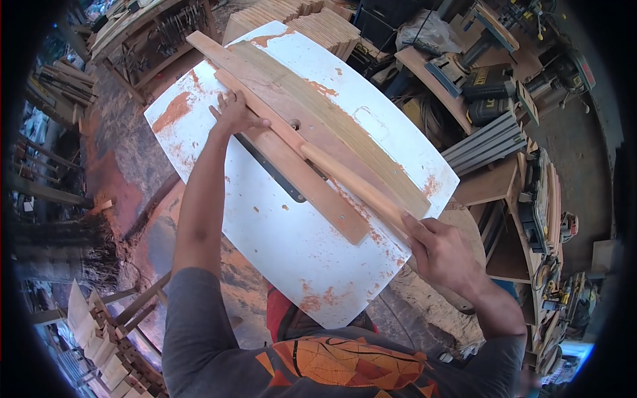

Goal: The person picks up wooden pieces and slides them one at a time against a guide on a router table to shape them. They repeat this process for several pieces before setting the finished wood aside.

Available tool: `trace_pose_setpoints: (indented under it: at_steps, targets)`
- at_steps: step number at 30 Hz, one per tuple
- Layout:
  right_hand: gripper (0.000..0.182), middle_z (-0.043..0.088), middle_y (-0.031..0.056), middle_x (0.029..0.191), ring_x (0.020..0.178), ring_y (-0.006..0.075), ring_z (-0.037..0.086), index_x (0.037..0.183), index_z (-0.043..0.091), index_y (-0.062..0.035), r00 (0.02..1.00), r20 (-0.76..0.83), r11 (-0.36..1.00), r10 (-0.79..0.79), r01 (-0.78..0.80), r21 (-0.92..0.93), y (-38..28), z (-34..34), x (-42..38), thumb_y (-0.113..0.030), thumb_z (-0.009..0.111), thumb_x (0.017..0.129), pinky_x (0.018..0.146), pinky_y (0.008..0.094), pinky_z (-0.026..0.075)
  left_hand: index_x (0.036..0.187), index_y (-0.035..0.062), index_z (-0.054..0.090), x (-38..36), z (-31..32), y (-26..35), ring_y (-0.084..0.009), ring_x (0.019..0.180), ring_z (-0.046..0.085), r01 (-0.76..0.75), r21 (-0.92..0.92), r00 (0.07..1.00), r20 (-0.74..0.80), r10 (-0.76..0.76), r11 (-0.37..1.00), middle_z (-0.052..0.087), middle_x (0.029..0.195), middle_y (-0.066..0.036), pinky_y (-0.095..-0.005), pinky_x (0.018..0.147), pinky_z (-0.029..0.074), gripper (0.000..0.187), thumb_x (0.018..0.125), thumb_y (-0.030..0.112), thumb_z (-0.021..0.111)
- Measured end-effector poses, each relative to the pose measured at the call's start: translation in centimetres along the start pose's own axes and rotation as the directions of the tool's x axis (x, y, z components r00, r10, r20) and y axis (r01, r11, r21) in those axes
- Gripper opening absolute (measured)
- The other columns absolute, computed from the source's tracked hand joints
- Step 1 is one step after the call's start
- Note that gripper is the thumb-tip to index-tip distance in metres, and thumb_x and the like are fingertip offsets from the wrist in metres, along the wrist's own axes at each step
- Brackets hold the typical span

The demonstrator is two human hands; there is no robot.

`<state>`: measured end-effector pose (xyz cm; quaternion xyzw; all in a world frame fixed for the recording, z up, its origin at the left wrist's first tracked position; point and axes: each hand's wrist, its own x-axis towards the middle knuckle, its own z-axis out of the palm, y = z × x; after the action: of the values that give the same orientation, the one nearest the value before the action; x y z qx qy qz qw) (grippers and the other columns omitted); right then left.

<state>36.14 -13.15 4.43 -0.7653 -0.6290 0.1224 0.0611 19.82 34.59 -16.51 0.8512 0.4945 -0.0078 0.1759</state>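
Note:
A long wooden strip (355, 182) runs diagonally over a white tabletop (279, 229), past a round hole with what looks like a cutter bit (295, 124). My right hand (438, 249) is closed around the strip's near end, thumb on top. Farther up, my left hand (235, 114) lies with fingers spread, thumb stretched towards the strip; its fingertips touch the wood. A flat board (312, 192) lies alongside on the near side, over a dark metal bar (272, 171). On the far side, a brown board with a lighter edge (371, 156) lies parallel.
Reddish sawdust (174, 111) is scattered on the tabletop. Stacked wooden pieces (318, 30) stand behind it. A wooden shelf unit (497, 186) with tools is at the right, a workbench (142, 40) at the upper left, and cut wood pieces (109, 345) at the lower left.

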Motion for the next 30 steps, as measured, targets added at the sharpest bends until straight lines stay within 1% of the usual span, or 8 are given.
trace_pose_setpoints:
  at_steps: [2, 4, 11, 12, 16, 18, 22, 30]
  targets:
    - [0.042, 0.062, 0.0148, 0.079, 0.064, 0.0353, 0.065, 0.129, 0.063, -0.0044, 1.000, 0.009, 1.000, 0.001, -0.001, -0.013, -0.3, -0.2, 0.4, -0.012, 0.065, 0.088, 0.056, 0.0452, 0.053, 0.157, -0.0052, 0.012, 0.4, -0.3, -0.2, -0.0514, 0.151, 0.003, 0.003, 0.011, 1.000, 0.004, -0.003, 1.000, 0.011, 0.163, -0.032, -0.0697, 0.117, 0.003, 0.159, 0.043, 0.078, 0.085]
    - [0.044, 0.063, 0.0168, 0.076, 0.058, 0.0346, 0.062, 0.129, 0.063, 0.0019, 1.000, -0.013, 1.000, -0.015, 0.015, -0.003, -0.7, -0.5, 0.9, -0.002, 0.066, 0.085, 0.056, 0.0440, 0.051, 0.157, -0.0048, 0.012, 0.7, -0.6, -0.3, -0.0518, 0.151, 0.004, 0.006, 0.023, 1.000, 0.011, -0.006, 1.000, 0.011, 0.163, -0.032, -0.0700, 0.117, 0.003, 0.158, 0.043, 0.078, 0.085]
    - [0.043, 0.063, 0.0181, 0.077, 0.060, 0.0352, 0.062, 0.129, 0.062, 0.0027, 1.000, 0.005, 1.000, -0.014, 0.014, 0.015, -0.9, -0.7, 2.3, -0.001, 0.065, 0.087, 0.057, 0.0443, 0.051, 0.158, -0.0022, 0.011, 1.7, -1.5, -0.9, -0.0521, 0.151, 0.002, 0.024, 0.060, 0.999, 0.047, -0.027, 0.998, 0.008, 0.164, -0.031, -0.0703, 0.117, 0.006, 0.155, 0.047, 0.077, 0.085]
    - [0.043, 0.063, 0.0178, 0.077, 0.061, 0.0350, 0.062, 0.129, 0.062, 0.0022, 1.000, 0.007, 1.000, -0.011, 0.011, 0.009, -0.9, -0.7, 2.4, -0.002, 0.065, 0.087, 0.057, 0.0444, 0.051, 0.159, 0.0000, 0.011, 1.9, -1.6, -0.9, -0.0510, 0.151, 0.002, 0.039, 0.080, 0.997, 0.056, -0.044, 0.996, 0.008, 0.164, -0.029, -0.0701, 0.117, 0.006, 0.152, 0.049, 0.075, 0.084]
    - [0.043, 0.062, 0.0166, 0.078, 0.061, 0.0346, 0.062, 0.131, 0.062, -0.0005, 0.999, 0.032, 1.000, 0.009, -0.008, -0.014, -1.1, -0.7, 3.1, -0.004, 0.065, 0.088, 0.058, 0.0443, 0.052, 0.159, 0.0001, 0.011, 2.3, -1.9, -1.3, -0.0515, 0.151, 0.003, 0.033, 0.078, 0.998, 0.046, -0.037, 0.996, 0.007, 0.164, -0.030, -0.0707, 0.116, 0.006, 0.152, 0.049, 0.076, 0.084]
    - [0.043, 0.062, 0.0161, 0.078, 0.062, 0.0344, 0.063, 0.132, 0.062, -0.0014, 0.999, 0.035, 1.000, 0.008, -0.007, -0.022, -1.3, -0.7, 3.5, -0.006, 0.064, 0.089, 0.058, 0.0442, 0.052, 0.157, -0.0051, 0.011, 2.6, -2.1, -1.7, -0.0536, 0.150, 0.002, 0.020, 0.031, 0.999, 0.043, -0.021, 0.999, 0.007, 0.162, -0.034, -0.0703, 0.116, 0.004, 0.159, 0.043, 0.077, 0.086]
    - [0.045, 0.062, 0.0150, 0.079, 0.064, 0.0338, 0.063, 0.134, 0.060, -0.0029, 1.000, 0.026, 0.999, -0.003, 0.004, -0.045, -1.5, -0.6, 4.1, -0.008, 0.064, 0.090, 0.059, 0.0439, 0.052, 0.157, -0.0051, 0.011, 3.4, -2.3, -2.2, -0.0536, 0.150, 0.002, 0.018, 0.033, 0.999, 0.046, -0.019, 0.999, 0.008, 0.162, -0.033, -0.0700, 0.117, 0.005, 0.159, 0.043, 0.077, 0.086]
    - [0.045, 0.064, 0.0179, 0.082, 0.069, 0.0363, 0.067, 0.133, 0.060, -0.0033, 0.995, 0.092, 0.998, 0.027, -0.023, -0.053, -2.5, -1.0, 5.9, -0.011, 0.061, 0.089, 0.061, 0.0463, 0.054, 0.157, -0.0050, 0.013, 4.6, -3.2, -2.7, -0.0539, 0.150, 0.003, 0.045, 0.054, 0.998, 0.052, -0.048, 0.998, 0.010, 0.163, -0.032, -0.0705, 0.116, 0.004, 0.159, 0.041, 0.076, 0.087]
